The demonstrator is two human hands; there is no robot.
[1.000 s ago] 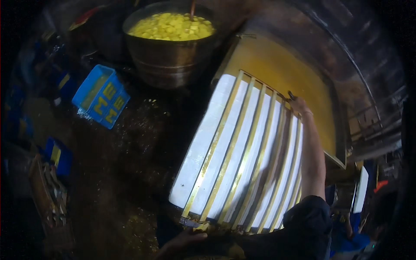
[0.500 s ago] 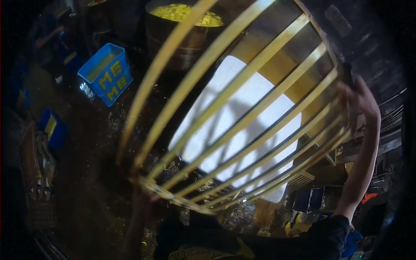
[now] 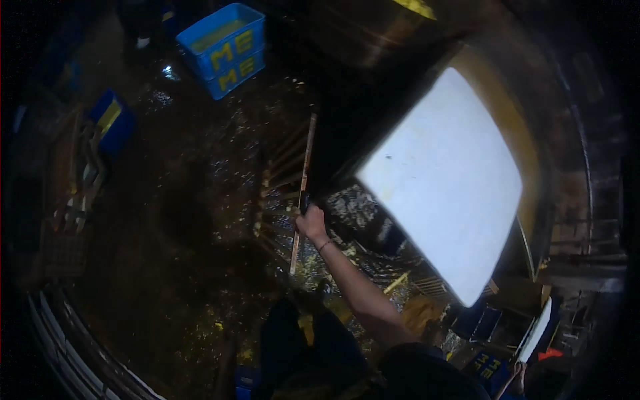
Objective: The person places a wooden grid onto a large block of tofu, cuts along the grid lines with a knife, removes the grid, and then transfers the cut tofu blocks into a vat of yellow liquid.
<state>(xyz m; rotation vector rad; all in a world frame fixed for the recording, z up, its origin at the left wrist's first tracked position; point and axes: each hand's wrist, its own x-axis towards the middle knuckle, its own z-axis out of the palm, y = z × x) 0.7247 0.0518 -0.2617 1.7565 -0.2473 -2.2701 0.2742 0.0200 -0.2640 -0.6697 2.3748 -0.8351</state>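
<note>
Beyond slatted rack [image 3: 307, 163], yellow-filled vat [image 3: 373, 30]

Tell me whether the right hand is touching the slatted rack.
Touching: the head view shows the right hand closed on the long edge of the slatted rack.

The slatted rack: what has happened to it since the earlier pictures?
The slatted rack was lifted off the white slab, then lowered to the left, over the floor. The right hand keeps its grip on one edge; the left hand, earlier at the near end, no longer shows there. The white slab stays put, now uncovered.
</note>
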